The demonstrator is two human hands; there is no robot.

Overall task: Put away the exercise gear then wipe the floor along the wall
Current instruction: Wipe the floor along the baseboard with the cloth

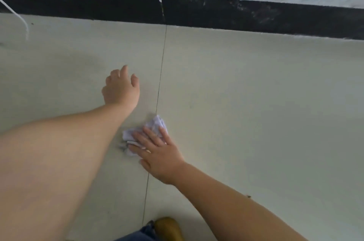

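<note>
I see R hand (157, 154) flat, fingers straight, pressing crumpled white cloth (146, 129) onto floor (246, 103), right on tile seam (160, 75), well short of black baseboard (216, 14). L hand (120, 88) loose, holding nothing, just left of seam, nearer baseboard.

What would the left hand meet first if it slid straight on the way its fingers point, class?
The left hand points up the pale floor towards the wall. That stretch looks bare, so it would probably meet the black skirting first, though depth is hard to judge.
</note>
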